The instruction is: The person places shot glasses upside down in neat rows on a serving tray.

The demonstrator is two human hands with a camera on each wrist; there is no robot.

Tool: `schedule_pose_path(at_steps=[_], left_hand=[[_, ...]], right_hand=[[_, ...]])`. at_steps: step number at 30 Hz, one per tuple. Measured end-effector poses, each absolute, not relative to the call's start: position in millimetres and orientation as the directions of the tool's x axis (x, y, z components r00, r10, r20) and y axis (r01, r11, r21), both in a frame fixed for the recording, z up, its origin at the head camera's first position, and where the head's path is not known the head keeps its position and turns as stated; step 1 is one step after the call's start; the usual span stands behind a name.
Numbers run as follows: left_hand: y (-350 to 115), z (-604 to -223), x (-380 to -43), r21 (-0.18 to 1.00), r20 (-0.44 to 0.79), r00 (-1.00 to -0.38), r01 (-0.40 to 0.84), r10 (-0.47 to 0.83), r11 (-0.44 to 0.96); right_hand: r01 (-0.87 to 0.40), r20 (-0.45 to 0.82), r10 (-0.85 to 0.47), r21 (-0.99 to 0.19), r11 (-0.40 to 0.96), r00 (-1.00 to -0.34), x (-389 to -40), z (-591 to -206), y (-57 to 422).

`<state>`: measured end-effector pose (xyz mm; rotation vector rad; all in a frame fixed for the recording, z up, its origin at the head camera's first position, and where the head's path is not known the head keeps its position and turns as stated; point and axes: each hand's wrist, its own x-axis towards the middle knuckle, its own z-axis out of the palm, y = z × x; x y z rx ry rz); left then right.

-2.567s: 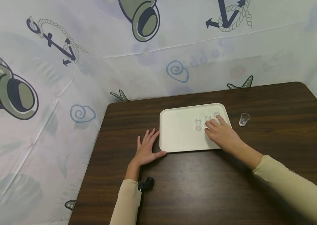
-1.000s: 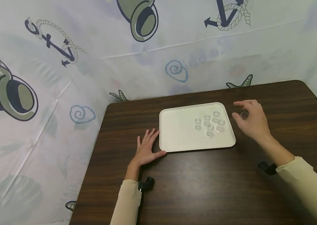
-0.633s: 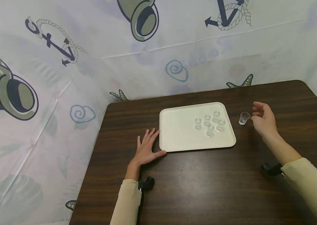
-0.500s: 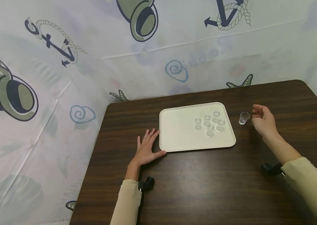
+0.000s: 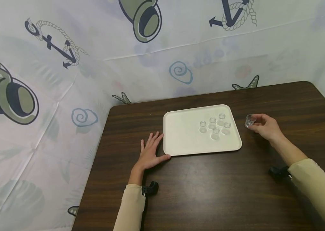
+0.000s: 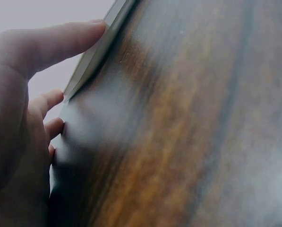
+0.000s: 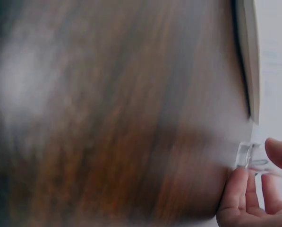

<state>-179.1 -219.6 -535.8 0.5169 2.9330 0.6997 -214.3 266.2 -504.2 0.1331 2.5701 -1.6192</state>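
To the right of the cream tray (image 5: 182,136), my right hand (image 5: 267,129) pinches a small clear shot glass (image 5: 249,120) between thumb and fingers. The right wrist view shows the thumb on one side of that shot glass (image 7: 259,160) and fingers on the other. At the tray's lower left corner lies my left hand (image 5: 149,155), fingers spread, with the thumb and a fingertip at the rim. In the left wrist view, the left thumb (image 6: 65,43) meets the tray's edge. Several more clear shot glasses (image 5: 215,134) stand on the right half of the tray.
The dark wood table (image 5: 208,189) reaches back to a white cloth (image 5: 151,77) printed with anchors and shells. A black strapped device (image 5: 150,188) sits on the left wrist, another black device (image 5: 278,172) on the right.
My right hand left the glasses on the tray, passed over the shot glass at the right, drew back beside it, then moved left and took hold of it. The left hand stayed put.
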Motion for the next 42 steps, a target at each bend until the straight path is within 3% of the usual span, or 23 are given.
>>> schedule_pose_path(at_steps=[12, 31, 42], left_hand=[[-220.4, -536.7, -178.5, 0.447, 0.023, -0.936, 0.324, 0.351, 0.834], [-220.0, -537.4, -179.8, 0.449, 0.02, -0.937, 0.321, 0.349, 0.834], [-219.3, -536.8, -180.1, 0.447, 0.012, -0.935, 0.322, 0.354, 0.835]], right_hand=[[0.109, -0.146, -0.04, -0.87, 0.482, -0.989, -220.0, -505.3, 270.8], [0.098, -0.129, -0.041, -0.892, 0.441, -0.991, -212.8, -502.2, 270.8], [-0.063, 0.056, -0.03, -0.899, 0.432, -0.998, -207.7, -488.5, 256.4]])
